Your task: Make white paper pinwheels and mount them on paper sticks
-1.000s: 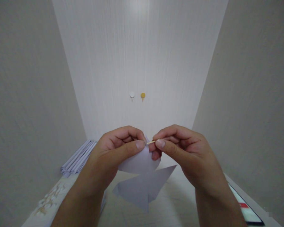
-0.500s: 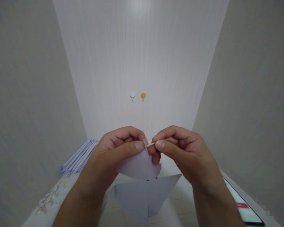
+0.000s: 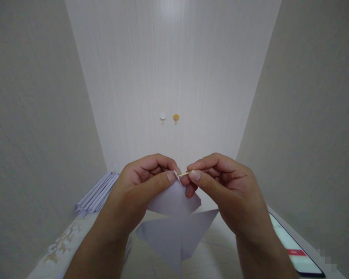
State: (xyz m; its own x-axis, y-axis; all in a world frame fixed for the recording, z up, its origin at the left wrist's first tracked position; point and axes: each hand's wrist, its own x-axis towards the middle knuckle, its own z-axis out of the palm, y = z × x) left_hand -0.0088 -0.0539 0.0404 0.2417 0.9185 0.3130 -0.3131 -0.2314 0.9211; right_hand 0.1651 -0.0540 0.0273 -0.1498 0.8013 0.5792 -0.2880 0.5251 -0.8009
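Two wall hooks [image 3: 169, 117], paper stack [image 3: 96, 194], phone [image 3: 295, 252] around hands [image 3: 182, 182]

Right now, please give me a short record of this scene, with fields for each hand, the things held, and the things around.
left hand: pinches the top of the folded white paper
right hand: holds a thin wooden stick against the paper's top
left side: stack of white paper rolls by the wall
right side: phone, screen lit
back wall: white hook, yellow hook

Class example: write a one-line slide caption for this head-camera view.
Left hand pinches folded white paper while right hand holds a thin wooden stick at its tip.
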